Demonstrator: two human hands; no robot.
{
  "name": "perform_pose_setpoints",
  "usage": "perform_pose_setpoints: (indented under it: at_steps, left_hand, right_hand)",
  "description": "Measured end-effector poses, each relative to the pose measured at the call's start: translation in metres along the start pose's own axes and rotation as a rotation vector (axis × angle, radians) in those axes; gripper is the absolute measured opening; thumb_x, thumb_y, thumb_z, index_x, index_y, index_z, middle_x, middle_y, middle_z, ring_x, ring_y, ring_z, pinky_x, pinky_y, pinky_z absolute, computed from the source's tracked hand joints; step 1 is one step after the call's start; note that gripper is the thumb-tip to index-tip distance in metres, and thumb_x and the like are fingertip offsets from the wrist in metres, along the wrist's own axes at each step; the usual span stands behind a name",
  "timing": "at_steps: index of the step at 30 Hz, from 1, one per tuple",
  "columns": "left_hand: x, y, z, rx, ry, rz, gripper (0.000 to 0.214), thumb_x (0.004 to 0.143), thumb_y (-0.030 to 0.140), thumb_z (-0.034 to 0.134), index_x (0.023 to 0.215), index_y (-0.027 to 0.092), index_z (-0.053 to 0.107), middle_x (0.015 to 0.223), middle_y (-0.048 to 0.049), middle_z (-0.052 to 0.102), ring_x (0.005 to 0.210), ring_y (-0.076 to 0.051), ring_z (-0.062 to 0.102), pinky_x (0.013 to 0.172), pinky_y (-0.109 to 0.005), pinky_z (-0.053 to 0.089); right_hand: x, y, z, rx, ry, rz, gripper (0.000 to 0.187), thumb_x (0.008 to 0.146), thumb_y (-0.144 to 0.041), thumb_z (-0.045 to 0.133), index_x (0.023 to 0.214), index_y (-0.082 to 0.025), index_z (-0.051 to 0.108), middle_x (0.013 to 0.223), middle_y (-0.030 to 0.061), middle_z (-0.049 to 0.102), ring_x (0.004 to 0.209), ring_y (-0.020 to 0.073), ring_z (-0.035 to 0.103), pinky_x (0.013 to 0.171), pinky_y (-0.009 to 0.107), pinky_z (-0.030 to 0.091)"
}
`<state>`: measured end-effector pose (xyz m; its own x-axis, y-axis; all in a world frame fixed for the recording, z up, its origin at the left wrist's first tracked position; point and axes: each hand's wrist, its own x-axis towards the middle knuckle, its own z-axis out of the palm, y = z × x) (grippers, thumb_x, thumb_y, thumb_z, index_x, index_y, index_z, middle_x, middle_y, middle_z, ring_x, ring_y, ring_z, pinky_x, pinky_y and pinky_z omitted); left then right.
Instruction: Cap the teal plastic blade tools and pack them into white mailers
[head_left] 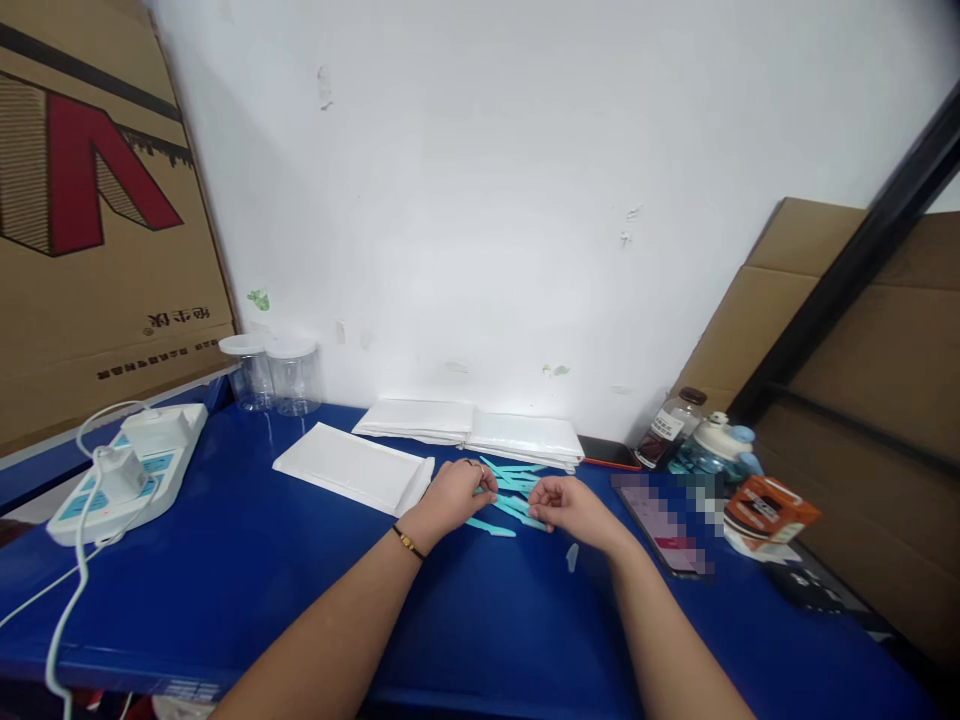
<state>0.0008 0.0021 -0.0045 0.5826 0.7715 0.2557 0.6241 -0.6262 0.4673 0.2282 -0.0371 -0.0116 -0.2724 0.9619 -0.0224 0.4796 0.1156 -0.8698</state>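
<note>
A loose pile of slim teal eyebrow razors point(514, 482) lies on the blue table between my two hands. My left hand point(452, 498), with a ring and a dark bracelet, is closed at the pile's left side; a bit of teal shows at its thumb and fingertips. Opposite it, my right hand point(568, 508) pinches the end of a razor point(519, 512) at the pile's right side. One more teal razor point(491, 528) lies nearer to me, below the left fingers. A small translucent cap point(572, 557) sits apart, just under the right hand.
A white padded envelope point(352, 467) lies left of my hands. Stacked white envelopes point(525, 435) rest against the wall. Leftward are a power strip point(135, 470) and clear jars point(295, 380). On the right stand a phone point(660, 525), a bottle point(670, 428) and an orange box point(769, 510).
</note>
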Motion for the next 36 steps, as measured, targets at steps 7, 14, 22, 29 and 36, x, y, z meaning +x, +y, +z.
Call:
perform_pose_setpoints:
  at_steps: [7, 14, 22, 29, 36]
  left_hand:
    - [-0.008, -0.014, -0.017, 0.031, -0.222, 0.0, 0.032, 0.054, 0.041, 0.077, 0.08, 0.024, 0.067, 0.086, 0.001, 0.063, 0.08, -0.017, 0.058, 0.062, -0.023, 0.037]
    - [-0.007, -0.017, -0.009, -0.045, -0.36, -0.028, 0.008, 0.066, 0.028, 0.068, 0.069, 0.021, 0.066, 0.069, 0.0023, 0.065, 0.065, -0.013, 0.057, 0.056, -0.022, 0.035]
    - [-0.008, -0.007, -0.016, -0.102, -0.246, -0.036, 0.012, 0.073, 0.031, 0.063, 0.076, 0.02, 0.065, 0.071, 0.0009, 0.064, 0.065, -0.013, 0.057, 0.055, -0.021, 0.035]
    - [-0.006, -0.006, -0.012, -0.087, -0.222, 0.011, 0.012, 0.072, 0.032, 0.063, 0.075, 0.02, 0.064, 0.069, 0.0013, 0.063, 0.064, -0.013, 0.056, 0.054, -0.021, 0.034]
    - [-0.006, -0.001, -0.011, -0.089, -0.215, 0.024, 0.012, 0.073, 0.03, 0.063, 0.077, 0.02, 0.065, 0.071, 0.0011, 0.064, 0.065, -0.013, 0.056, 0.055, -0.02, 0.034]
  right_hand:
    - [-0.016, 0.009, -0.035, -0.253, 0.114, 0.01, 0.022, 0.064, -0.029, 0.069, 0.081, -0.016, 0.067, 0.073, 0.0016, 0.061, 0.061, 0.0122, 0.053, 0.055, 0.023, 0.042]
    - [-0.033, -0.003, -0.038, -0.356, -0.271, 0.142, 0.017, 0.049, -0.016, 0.076, 0.065, -0.016, 0.069, 0.061, -0.002, 0.058, 0.056, 0.0109, 0.05, 0.05, 0.02, 0.037]
    - [-0.019, -0.006, -0.017, -0.055, -0.131, 0.052, 0.021, 0.065, -0.033, 0.069, 0.072, -0.015, 0.063, 0.062, 0.0009, 0.061, 0.054, 0.0115, 0.053, 0.052, 0.023, 0.044]
    - [-0.017, -0.013, -0.006, -0.148, -0.085, -0.039, 0.021, 0.069, -0.037, 0.067, 0.073, -0.016, 0.067, 0.063, 0.0014, 0.062, 0.056, 0.0117, 0.052, 0.053, 0.023, 0.041]
    - [-0.014, -0.019, 0.004, -0.156, -0.026, -0.072, 0.02, 0.07, -0.036, 0.067, 0.074, -0.016, 0.067, 0.06, -0.0003, 0.059, 0.055, 0.0118, 0.051, 0.052, 0.022, 0.038]
